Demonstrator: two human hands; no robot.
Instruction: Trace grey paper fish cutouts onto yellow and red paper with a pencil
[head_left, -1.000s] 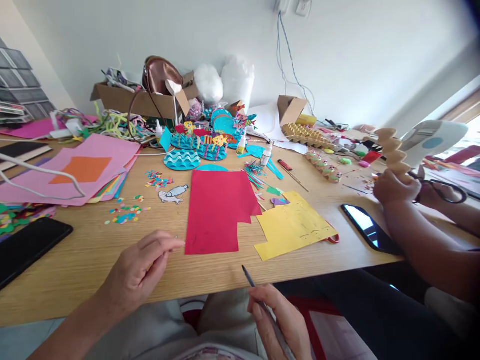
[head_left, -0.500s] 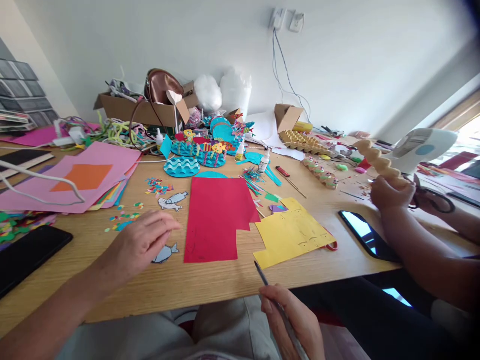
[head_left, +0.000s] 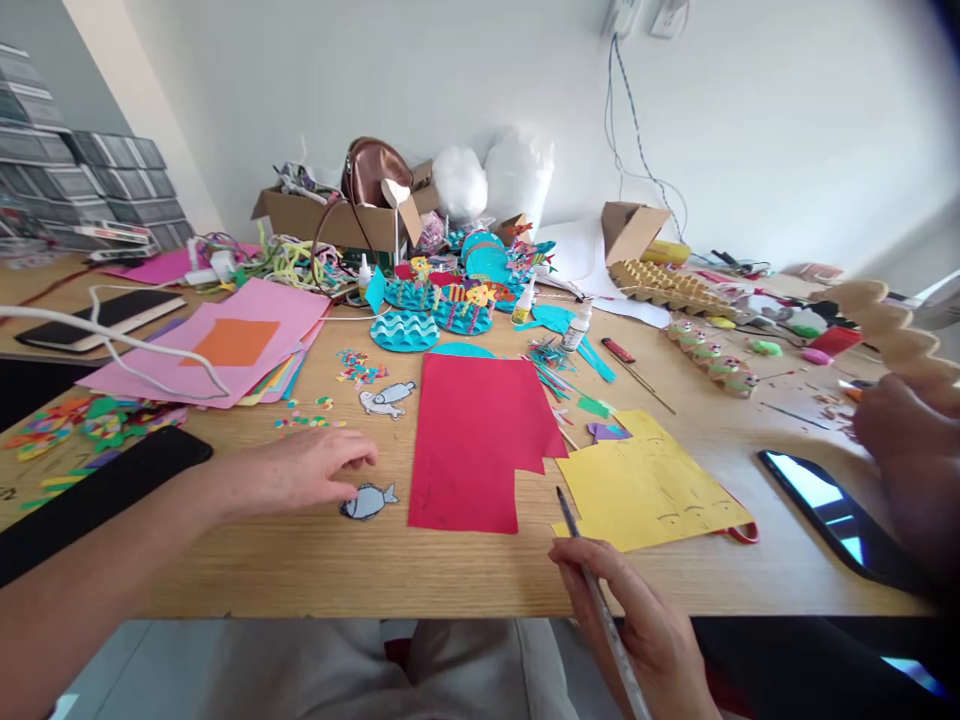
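My left hand [head_left: 319,468] is open, fingers apart, just above a grey paper fish cutout [head_left: 369,501]; I cannot tell whether the fingertips touch it. Two more grey fish cutouts [head_left: 388,399] lie farther back. My right hand [head_left: 637,625] grips a pencil [head_left: 607,620] at the table's front edge, its tip pointing up and away. In front of me lies red paper [head_left: 472,440] with a stepped cut corner and faint drawn lines. Yellow paper [head_left: 652,485] with pencil marks is to its right, partly over something with a red loop [head_left: 744,533].
A black phone [head_left: 176,455] lies by my left forearm, another phone [head_left: 825,510] at right. Pink paper sheets [head_left: 262,310] are stacked left. Blue sea-themed crafts [head_left: 405,331], a glue bottle [head_left: 577,327] and paper scraps spread behind. Another person's hand [head_left: 907,430] holds a cardboard strip [head_left: 892,325].
My view has turned left. My left hand has opened its fingers and moved down toward the single fish cutout. The pencil stays in my right hand, which is now farther over the table edge.
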